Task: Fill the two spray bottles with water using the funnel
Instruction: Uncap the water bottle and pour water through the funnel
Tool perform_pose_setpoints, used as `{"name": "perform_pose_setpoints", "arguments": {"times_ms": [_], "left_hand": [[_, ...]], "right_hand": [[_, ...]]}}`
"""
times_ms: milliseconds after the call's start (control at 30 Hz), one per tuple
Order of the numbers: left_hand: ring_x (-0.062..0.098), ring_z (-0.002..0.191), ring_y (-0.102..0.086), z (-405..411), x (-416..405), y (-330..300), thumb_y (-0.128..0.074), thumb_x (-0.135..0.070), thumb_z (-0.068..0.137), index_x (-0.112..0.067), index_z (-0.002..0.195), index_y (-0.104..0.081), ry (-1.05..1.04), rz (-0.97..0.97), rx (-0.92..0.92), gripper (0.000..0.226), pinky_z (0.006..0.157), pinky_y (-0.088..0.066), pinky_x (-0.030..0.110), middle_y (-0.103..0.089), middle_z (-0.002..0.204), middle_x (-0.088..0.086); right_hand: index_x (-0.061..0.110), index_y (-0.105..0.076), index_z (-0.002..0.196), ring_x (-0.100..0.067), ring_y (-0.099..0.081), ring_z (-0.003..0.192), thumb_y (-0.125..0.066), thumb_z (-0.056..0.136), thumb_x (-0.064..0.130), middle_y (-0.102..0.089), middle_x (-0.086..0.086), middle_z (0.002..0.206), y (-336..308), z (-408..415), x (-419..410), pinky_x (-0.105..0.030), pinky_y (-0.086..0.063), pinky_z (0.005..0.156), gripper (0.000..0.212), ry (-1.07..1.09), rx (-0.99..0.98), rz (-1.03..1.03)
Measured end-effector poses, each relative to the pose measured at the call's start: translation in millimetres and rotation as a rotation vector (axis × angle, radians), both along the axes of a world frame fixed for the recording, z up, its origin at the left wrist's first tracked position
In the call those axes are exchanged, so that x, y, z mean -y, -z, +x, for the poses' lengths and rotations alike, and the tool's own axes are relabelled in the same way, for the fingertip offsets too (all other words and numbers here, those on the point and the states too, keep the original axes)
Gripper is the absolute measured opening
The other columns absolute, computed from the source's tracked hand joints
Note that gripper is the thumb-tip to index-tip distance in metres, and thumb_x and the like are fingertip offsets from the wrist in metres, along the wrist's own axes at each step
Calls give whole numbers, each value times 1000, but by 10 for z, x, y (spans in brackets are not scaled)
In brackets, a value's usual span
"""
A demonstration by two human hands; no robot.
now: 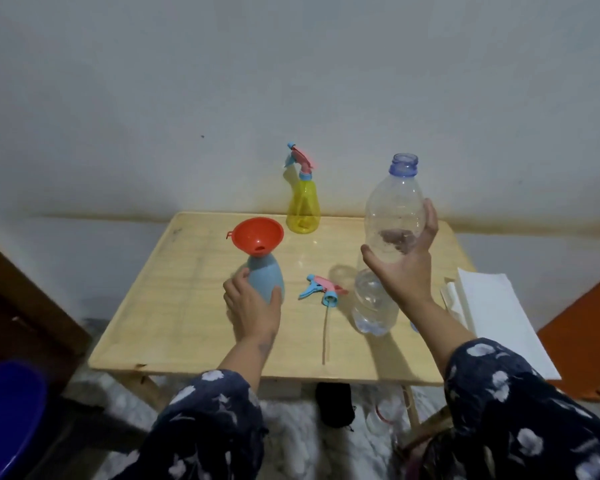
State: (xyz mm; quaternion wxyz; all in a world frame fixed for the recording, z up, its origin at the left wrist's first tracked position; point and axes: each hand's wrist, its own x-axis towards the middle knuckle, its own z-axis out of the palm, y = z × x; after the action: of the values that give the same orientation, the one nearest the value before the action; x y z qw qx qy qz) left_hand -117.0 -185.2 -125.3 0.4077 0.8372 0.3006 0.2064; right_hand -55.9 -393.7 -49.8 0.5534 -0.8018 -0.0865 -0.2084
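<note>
A blue spray bottle [266, 278] stands on the wooden table [174, 306] with an orange funnel [257, 235] set in its neck. My left hand [250, 306] grips the lower part of this bottle. Its pink and blue spray head [323, 289] lies on the table beside it, with its thin tube pointing toward me. A yellow spray bottle [303, 206] with its spray head on stands at the table's far edge. My right hand [404, 261] holds a large clear water bottle [392, 216] upright, uncapped, with a little water in its bottom.
White folded paper or cloth [492, 306] lies at the table's right edge. A blue tub [7, 417] sits on the floor at lower left. An orange surface [582, 344] stands at the right. The wall is close behind the table.
</note>
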Motion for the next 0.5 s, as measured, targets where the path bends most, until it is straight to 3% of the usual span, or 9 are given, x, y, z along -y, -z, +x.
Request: {"name": "perform_pose_setpoints", "arguments": {"times_ms": [100, 167, 267, 500], "left_hand": [[29, 129, -40, 146, -118, -40, -75, -31, 81, -11, 141, -34, -5, -70, 32, 76, 101, -41, 47, -37, 142, 9], [27, 129, -42, 220, -187, -59, -75, -33, 82, -12, 143, -34, 32, -106, 35, 77, 101, -42, 44, -39, 143, 7], [27, 123, -49, 264, -281, -72, -74, -30, 83, -10, 138, -41, 110, -128, 39, 67, 96, -45, 41, -48, 134, 8], [25, 106, -58, 269, -442, -97, -78, -28, 80, -9, 125, -53, 204, -181, 20, 54, 80, -45, 30, -60, 119, 6]], "right_hand": [[44, -7, 143, -18, -66, 89, -80, 68, 19, -60, 10, 90, -52, 76, -59, -41, -54, 84, 107, -80, 5, -76], [45, -8, 142, -17, -66, 86, -79, 66, 21, -62, 7, 88, -141, 107, -101, -42, -55, 81, 106, -139, -24, -175], [50, -7, 142, -19, -65, 79, -78, 64, 24, -64, -2, 87, -345, 131, -146, -41, -55, 79, 109, -225, -95, -330], [53, -7, 139, -21, -67, 76, -79, 63, 23, -70, -3, 74, -670, 96, -275, -42, -54, 81, 109, -439, -358, -734]]}}
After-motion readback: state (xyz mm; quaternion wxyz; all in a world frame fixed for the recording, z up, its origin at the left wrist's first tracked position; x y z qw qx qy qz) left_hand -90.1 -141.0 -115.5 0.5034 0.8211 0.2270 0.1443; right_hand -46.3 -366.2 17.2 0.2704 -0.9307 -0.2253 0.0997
